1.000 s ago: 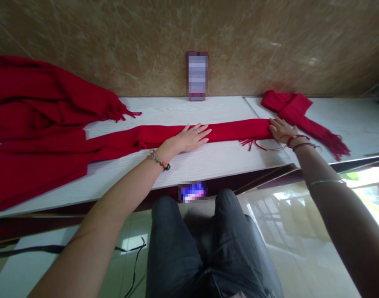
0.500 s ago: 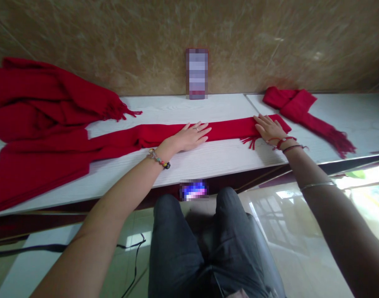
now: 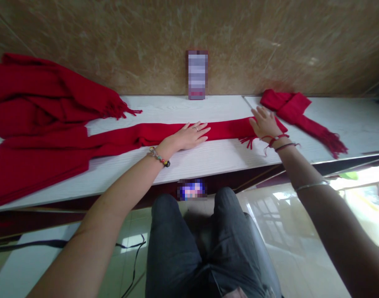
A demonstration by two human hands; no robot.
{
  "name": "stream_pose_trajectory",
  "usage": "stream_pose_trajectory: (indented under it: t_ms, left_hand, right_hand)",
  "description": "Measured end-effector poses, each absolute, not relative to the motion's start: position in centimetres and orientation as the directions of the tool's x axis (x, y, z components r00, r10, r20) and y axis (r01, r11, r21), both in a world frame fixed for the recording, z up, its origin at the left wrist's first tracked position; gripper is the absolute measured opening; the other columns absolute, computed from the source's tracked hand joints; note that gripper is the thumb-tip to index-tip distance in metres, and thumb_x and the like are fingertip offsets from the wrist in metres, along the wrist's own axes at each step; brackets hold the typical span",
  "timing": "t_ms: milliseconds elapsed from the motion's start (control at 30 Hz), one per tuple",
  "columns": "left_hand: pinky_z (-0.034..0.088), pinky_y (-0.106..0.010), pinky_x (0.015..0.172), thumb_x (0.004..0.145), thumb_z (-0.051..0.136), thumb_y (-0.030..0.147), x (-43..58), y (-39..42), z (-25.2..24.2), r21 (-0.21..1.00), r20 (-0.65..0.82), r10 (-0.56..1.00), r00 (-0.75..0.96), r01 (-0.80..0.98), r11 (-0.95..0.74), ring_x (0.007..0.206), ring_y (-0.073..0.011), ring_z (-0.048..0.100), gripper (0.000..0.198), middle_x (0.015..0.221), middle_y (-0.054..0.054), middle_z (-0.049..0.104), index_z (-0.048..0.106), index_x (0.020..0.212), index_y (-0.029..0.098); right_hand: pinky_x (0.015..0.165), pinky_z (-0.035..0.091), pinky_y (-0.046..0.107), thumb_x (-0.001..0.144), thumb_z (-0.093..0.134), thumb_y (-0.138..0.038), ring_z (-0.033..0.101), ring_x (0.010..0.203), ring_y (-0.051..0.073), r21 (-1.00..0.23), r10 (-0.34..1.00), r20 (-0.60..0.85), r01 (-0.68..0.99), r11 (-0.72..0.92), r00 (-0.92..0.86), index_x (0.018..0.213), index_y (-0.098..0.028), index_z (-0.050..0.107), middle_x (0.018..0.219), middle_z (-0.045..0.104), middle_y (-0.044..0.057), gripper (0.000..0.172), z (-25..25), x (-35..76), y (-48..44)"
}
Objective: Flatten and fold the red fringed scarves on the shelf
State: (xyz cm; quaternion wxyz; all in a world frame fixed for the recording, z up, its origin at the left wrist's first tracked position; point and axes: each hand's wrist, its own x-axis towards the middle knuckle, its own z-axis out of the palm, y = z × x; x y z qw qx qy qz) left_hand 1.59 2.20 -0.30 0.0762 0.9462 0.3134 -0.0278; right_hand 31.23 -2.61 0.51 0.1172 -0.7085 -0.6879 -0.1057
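A long red scarf (image 3: 225, 130), folded into a narrow strip, lies across the white tabletop (image 3: 173, 167). My left hand (image 3: 192, 135) rests flat on the middle of the strip, its fingers stretched out to the right. Over the strip's right end is my right hand (image 3: 265, 123), fingers extended and somewhat apart; whether it presses on the cloth I cannot tell. A bit of fringe pokes out below the strip, just left of the right wrist. Leftward the strip runs into wider, looser red cloth (image 3: 46, 159).
Bunched red fabric with fringe (image 3: 59, 91) lies at the back left. Another red scarf (image 3: 296, 109), folded over itself, lies at the far right. A phone (image 3: 197, 75) leans on the brown marbled wall (image 3: 130, 41). My knees are below the table's front edge.
My right hand has shifted slightly left and up along the strip's right end. The left hand stays in place on the scarf. The view has turned a little.
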Motion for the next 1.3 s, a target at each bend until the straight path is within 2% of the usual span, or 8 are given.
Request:
stream_pose_trajectory:
  t_ms: [100, 167, 333, 467, 633, 900, 1133, 1300]
  left_hand:
    - [0.01, -0.048, 0.112, 0.096, 0.022, 0.041, 1.5, 2.1, -0.5, 0.116, -0.064, 0.618, 0.783, 0.621, -0.775, 0.141, -0.0236, 0.01, 0.053, 0.154, -0.005, 0.013, 0.022, 0.146, 0.021]
    - [0.01, -0.048, 0.112, 0.096, 0.021, 0.04, 1.3, 2.0, -0.5, 0.102, -0.052, 0.653, 0.755, 0.655, -0.749, 0.141, -0.0236, 0.01, 0.054, 0.154, -0.006, 0.013, 0.022, 0.146, 0.02]
    - [0.01, -0.046, 0.113, 0.096, 0.023, 0.038, 1.1, 1.9, -0.4, 0.043, -0.078, 0.703, 0.707, 0.707, -0.706, 0.141, -0.0232, 0.01, 0.055, 0.154, -0.009, 0.014, 0.022, 0.145, 0.013]
    - [0.011, -0.047, 0.113, 0.096, 0.023, 0.038, 1.2, 1.8, -0.4, 0.025, -0.082, 0.701, 0.709, 0.704, -0.709, 0.142, -0.0228, 0.009, 0.056, 0.154, -0.009, 0.013, 0.021, 0.145, 0.013]
    - [0.011, -0.042, 0.113, 0.096, 0.023, 0.038, 1.2, 1.9, -0.2, 0.037, -0.079, 0.678, 0.73, 0.682, -0.73, 0.141, -0.021, 0.01, 0.055, 0.154, -0.008, 0.014, 0.022, 0.145, 0.013]
    - [0.01, -0.038, 0.113, 0.095, 0.024, 0.04, 1.0, 2.6, -0.5, 0.085, -0.096, 0.663, 0.743, 0.669, -0.738, 0.141, -0.0211, 0.013, 0.056, 0.154, -0.006, 0.015, 0.021, 0.146, 0.017]
    - [0.01, -0.043, 0.113, 0.093, 0.026, 0.046, 0.7, 2.3, -0.3, 0.124, -0.138, 0.683, 0.717, 0.697, -0.707, 0.141, -0.0246, 0.009, 0.06, 0.154, -0.007, 0.011, 0.018, 0.146, 0.02]
    - [0.01, -0.042, 0.113, 0.092, 0.03, 0.052, 0.4, 2.4, -0.1, 0.134, -0.157, 0.668, 0.728, 0.685, -0.716, 0.142, -0.0248, 0.006, 0.065, 0.155, -0.008, 0.01, 0.019, 0.146, 0.02]
  right_hand:
    - [0.103, 0.026, 0.062, 0.093, 0.032, -0.037, 0.033, 0.132, 0.032, -0.048, 0.928, 0.319, 0.975, 0.216, -0.19, 0.131, -0.016, 0.047, 0.141, 0.042, 0.016, 0.046, 0.0, 27.0, -0.3]
    - [0.103, 0.028, 0.061, 0.093, 0.032, -0.039, 0.035, 0.131, 0.03, -0.076, 0.915, 0.316, 0.954, 0.289, -0.252, 0.129, -0.017, 0.049, 0.139, 0.045, 0.014, 0.046, -0.6, 24.7, 0.9]
    - [0.104, 0.03, 0.056, 0.094, 0.032, -0.032, 0.038, 0.13, 0.028, -0.148, 0.942, 0.248, 0.953, 0.266, -0.225, 0.128, -0.014, 0.051, 0.137, 0.047, 0.014, 0.044, -2.4, 21.9, 1.7]
    - [0.105, 0.03, 0.054, 0.093, 0.034, -0.03, 0.04, 0.129, 0.026, -0.172, 0.936, 0.266, 0.944, 0.281, -0.231, 0.128, -0.013, 0.051, 0.135, 0.05, 0.014, 0.043, -2.5, 22.0, 1.0]
    - [0.106, 0.033, 0.046, 0.091, 0.038, -0.028, 0.043, 0.128, 0.023, -0.193, 0.895, 0.34, 0.91, 0.366, -0.287, 0.129, -0.013, 0.051, 0.134, 0.051, 0.013, 0.043, -1.9, 22.2, 0.4]
    - [0.104, 0.037, 0.041, 0.09, 0.04, -0.025, 0.046, 0.125, 0.023, -0.161, 0.898, 0.228, 0.895, 0.415, -0.375, 0.128, -0.013, 0.053, 0.133, 0.052, 0.013, 0.042, -2.6, 22.1, 0.8]
    - [0.103, 0.039, 0.044, 0.088, 0.042, -0.022, 0.049, 0.122, 0.024, -0.171, 0.905, 0.256, 0.905, 0.389, -0.34, 0.125, -0.014, 0.055, 0.13, 0.055, 0.012, 0.041, -2.7, 22.9, 1.1]
    - [0.102, 0.042, 0.04, 0.083, 0.048, -0.019, 0.054, 0.116, 0.023, -0.241, 0.885, 0.361, 0.887, 0.393, -0.294, 0.12, -0.014, 0.06, 0.126, 0.058, 0.011, 0.039, -2.0, 23.5, 0.9]
